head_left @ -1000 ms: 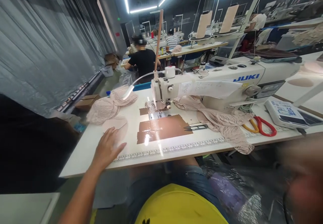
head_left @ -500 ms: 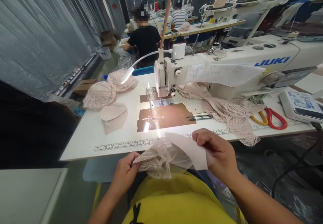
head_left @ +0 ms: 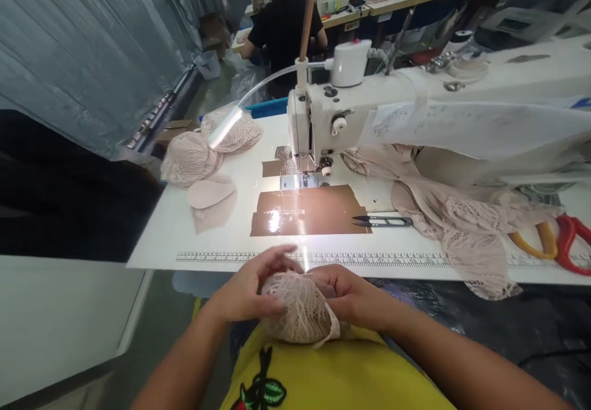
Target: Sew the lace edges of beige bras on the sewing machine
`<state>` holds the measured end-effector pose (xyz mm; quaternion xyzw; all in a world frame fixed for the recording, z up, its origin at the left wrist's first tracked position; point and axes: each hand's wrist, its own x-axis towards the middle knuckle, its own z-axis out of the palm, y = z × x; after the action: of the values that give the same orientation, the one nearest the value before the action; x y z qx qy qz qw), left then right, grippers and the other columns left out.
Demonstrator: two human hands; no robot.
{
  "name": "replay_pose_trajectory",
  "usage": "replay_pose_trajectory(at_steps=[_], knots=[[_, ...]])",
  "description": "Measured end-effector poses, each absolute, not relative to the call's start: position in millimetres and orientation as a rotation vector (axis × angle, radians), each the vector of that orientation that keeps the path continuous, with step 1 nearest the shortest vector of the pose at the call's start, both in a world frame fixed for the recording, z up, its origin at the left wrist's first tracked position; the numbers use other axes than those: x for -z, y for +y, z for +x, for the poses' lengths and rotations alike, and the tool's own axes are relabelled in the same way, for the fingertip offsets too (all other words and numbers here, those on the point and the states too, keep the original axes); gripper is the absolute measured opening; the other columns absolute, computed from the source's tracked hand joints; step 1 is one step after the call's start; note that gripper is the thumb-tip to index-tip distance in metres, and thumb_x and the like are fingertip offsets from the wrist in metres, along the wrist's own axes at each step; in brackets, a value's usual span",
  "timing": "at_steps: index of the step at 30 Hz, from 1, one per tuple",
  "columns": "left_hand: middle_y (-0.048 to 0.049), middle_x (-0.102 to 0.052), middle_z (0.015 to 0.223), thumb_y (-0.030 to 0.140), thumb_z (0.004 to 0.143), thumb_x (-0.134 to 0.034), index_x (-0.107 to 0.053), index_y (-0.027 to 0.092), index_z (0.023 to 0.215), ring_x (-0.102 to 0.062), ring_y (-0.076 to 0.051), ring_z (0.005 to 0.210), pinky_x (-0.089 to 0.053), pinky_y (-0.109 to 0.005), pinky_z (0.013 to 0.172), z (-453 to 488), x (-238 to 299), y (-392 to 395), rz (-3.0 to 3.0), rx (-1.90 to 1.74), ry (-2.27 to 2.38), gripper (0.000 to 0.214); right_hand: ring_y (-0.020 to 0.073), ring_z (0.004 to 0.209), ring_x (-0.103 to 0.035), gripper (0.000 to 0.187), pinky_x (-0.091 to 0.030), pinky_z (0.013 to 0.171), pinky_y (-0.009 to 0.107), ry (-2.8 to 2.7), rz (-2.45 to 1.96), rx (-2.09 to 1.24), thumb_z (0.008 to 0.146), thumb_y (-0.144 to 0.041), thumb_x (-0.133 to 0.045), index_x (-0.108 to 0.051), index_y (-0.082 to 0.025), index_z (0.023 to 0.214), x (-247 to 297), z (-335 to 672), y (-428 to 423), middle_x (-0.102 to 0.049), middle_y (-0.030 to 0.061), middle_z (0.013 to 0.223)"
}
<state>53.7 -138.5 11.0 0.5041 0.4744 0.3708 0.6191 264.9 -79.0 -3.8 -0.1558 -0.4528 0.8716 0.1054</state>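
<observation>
Between my two hands, just in front of the table's near edge, is a pale pink lace bra cup, its rounded lace side facing up toward me. My left hand curls round its left side, thumb on the lace and fingers over the far edge. On the right side, my right hand pinches the cup's edge with closed fingers. Beyond the hands stands a white sewing machine, with brown tape stuck down before its needle plate. Black thread snips lie at the tape's right end.
Stacked lace cups and a loose cup piece lie on the left of the white table. Lace pieces hang over the front edge at right, beside red-and-yellow-handled scissors. A person in black sits ahead.
The lace piece, earlier held spread with its smooth panel apart, is now gathered into a rounded cup. My hands have come closer together, and the view has tilted down and moved nearer the machine.
</observation>
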Motion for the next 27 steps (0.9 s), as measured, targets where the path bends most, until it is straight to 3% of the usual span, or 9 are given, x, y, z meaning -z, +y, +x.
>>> replay_pose_trajectory(at_steps=[4,7,10,14,16,19,22,24,27], knots=[[-0.0075,-0.064,0.082,0.043,0.073,-0.068,-0.067,0.011,0.107,-0.059,-0.021,0.073,-0.047,-0.03,0.067,58.3,-4.3,-145.1,0.982,-0.757,1.038,0.047,0.0089,0.056,-0.042,0.036,-0.034,0.051,0.02,-1.358,-0.65,-2.342,0.069,-0.045,-0.076,-0.056,-0.015,0.074,1.0,268.2,-59.1,-0.049,-0.0027,0.065],[-0.008,-0.066,0.084,0.041,0.072,-0.07,-0.065,0.011,0.111,-0.061,-0.023,0.077,-0.048,-0.031,0.071,62.4,-0.8,-157.3,0.854,-0.958,1.106,0.049,0.0151,0.07,-0.055,0.036,-0.045,0.063,0.026,-1.396,-0.68,-2.246,0.077,-0.043,-0.069,-0.057,-0.019,0.101,0.2,261.4,-49.9,-0.06,0.0018,0.079],[-0.0113,-0.067,0.095,0.037,0.075,-0.069,-0.059,0.011,0.121,-0.062,-0.026,0.089,-0.048,-0.035,0.08,65.0,-2.4,-167.1,0.807,-1.147,1.145,0.053,0.018,0.088,-0.059,0.051,-0.046,0.078,0.03,-1.453,-0.656,-2.135,0.084,-0.043,-0.061,-0.044,-0.025,0.128,-2.8,250.7,-46.8,-0.062,0.0045,0.102],[-0.012,-0.067,0.101,0.033,0.077,-0.069,-0.058,0.013,0.122,-0.063,-0.026,0.091,-0.048,-0.035,0.082,66.1,-13.6,-172.9,0.847,-1.278,1.204,0.05,0.0182,0.082,-0.059,0.042,-0.047,0.074,0.03,-1.544,-0.652,-2.158,0.091,-0.055,-0.042,-0.059,-0.02,0.106,-6.9,239.8,-49.0,-0.063,0.0048,0.096],[-0.0112,-0.068,0.099,0.033,0.076,-0.071,-0.06,0.013,0.119,-0.063,-0.025,0.089,-0.049,-0.034,0.08,65.5,-19.6,-173.6,0.84,-1.278,1.188,0.049,0.0185,0.079,-0.059,0.041,-0.047,0.071,0.03,-1.602,-0.621,-2.198,0.086,-0.056,-0.05,-0.062,-0.018,0.094,-7.7,236.1,-52.8,-0.063,0.0042,0.088],[-0.0098,-0.069,0.095,0.031,0.072,-0.075,-0.062,0.013,0.113,-0.064,-0.024,0.086,-0.051,-0.032,0.077,61.5,-21.7,-172.1,0.822,-1.263,1.169,0.047,0.0198,0.079,-0.06,0.04,-0.048,0.072,0.031,-1.513,-0.567,-2.28,0.075,-0.049,-0.069,-0.062,-0.016,0.098,-6.0,231.4,-61.7,-0.064,0.0043,0.087],[-0.0054,-0.069,0.087,0.032,0.073,-0.073,-0.065,0.014,0.101,-0.064,-0.019,0.082,-0.051,-0.028,0.076,53.5,-12.5,-167.9,0.653,-1.445,1.194,0.034,0.0171,0.069,-0.059,0.038,-0.047,0.065,0.029,-1.291,-0.639,-2.207,0.072,-0.047,-0.072,-0.063,-0.014,0.088,-1.0,226.1,-71.1,-0.063,0.0032,0.077],[-0.0055,-0.069,0.09,0.04,0.078,-0.066,-0.065,0.015,0.099,-0.064,-0.019,0.089,-0.049,-0.028,0.083,48.5,-3.5,-165.4,0.457,-1.557,1.089,0.032,0.0147,0.063,-0.055,0.037,-0.044,0.06,0.027,-1.168,-0.714,-2.061,0.071,-0.048,-0.073,-0.062,-0.014,0.08,2.9,220.8,-76.5,-0.061,0.0019,0.071],[-0.0112,-0.066,0.109,0.051,0.082,-0.056,-0.062,0.015,0.113,-0.059,-0.025,0.107,-0.043,-0.036,0.097,45.7,6.0,-164.5,0.293,-1.435,0.79,0.048,0.0126,0.057,-0.049,0.039,-0.039,0.055,0.025,-1.115,-0.792,-1.872,0.071,-0.052,-0.071,-0.06,-0.014,0.07,8.2,209.4,-83.7,-0.057,0.0003,0.064]])
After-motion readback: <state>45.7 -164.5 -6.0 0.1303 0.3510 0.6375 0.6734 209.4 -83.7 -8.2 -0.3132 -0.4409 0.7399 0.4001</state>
